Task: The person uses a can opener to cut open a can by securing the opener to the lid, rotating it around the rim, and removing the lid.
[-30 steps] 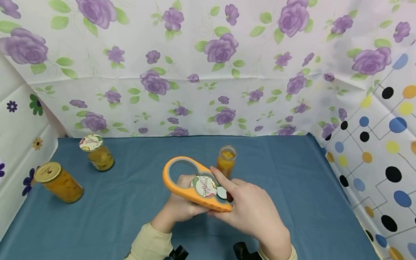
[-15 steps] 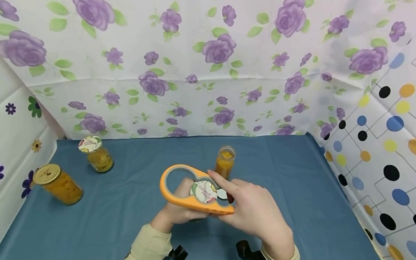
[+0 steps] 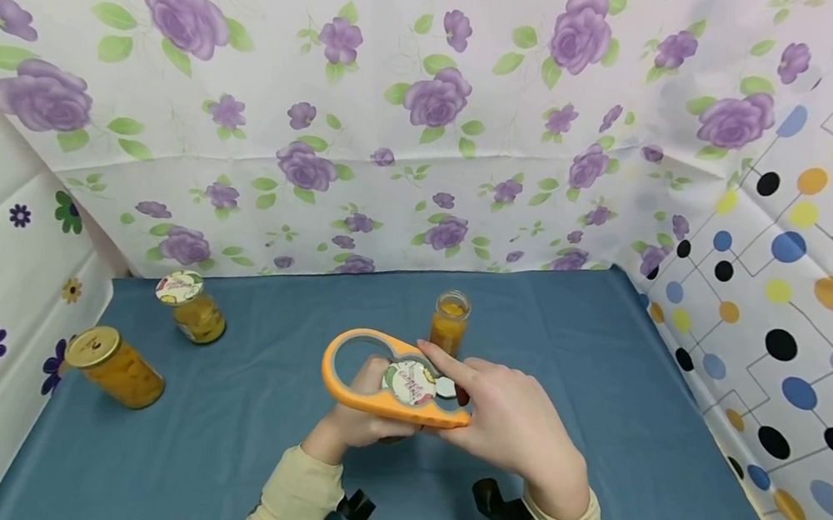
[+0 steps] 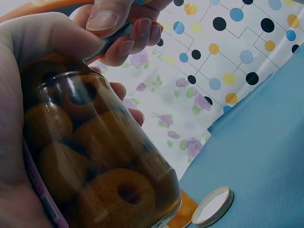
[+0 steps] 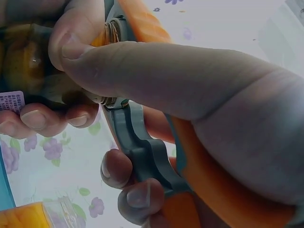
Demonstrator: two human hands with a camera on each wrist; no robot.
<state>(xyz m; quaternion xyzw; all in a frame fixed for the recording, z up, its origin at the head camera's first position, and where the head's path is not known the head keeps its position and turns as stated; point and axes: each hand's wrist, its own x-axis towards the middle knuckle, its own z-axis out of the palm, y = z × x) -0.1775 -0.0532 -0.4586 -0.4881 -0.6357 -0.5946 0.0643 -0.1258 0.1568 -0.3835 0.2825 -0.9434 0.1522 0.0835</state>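
My left hand [image 3: 359, 422] grips a glass jar [image 4: 109, 156] of round olives with holes, held above the table in a tilted position. Over the jar's lid [image 3: 410, 382], pale with a printed pattern, sits an orange and grey jar opener [image 3: 391, 406] with a large and a small ring. My right hand [image 3: 514, 416] grips the opener, its index finger lying along the top edge. In the right wrist view the opener's grey toothed inner edge [image 5: 142, 147] meets the lid's side, and the right thumb [image 5: 128, 61] reaches across to the left hand. Most of the jar is hidden in the head view.
An uncovered jar [image 3: 450, 322] with orange contents stands just behind the hands, a loose lid [image 4: 213, 206] lying near it. Two capped jars, one with a patterned lid [image 3: 189, 307] and one gold-lidded [image 3: 118, 367], stand at left. Patterned cloth walls border the blue table [image 3: 241, 436].
The jar opener has turned slightly, its left end dropping so its lower edge lies more level. The right hand has shifted a little with it. Over the last half second almost nothing moves.
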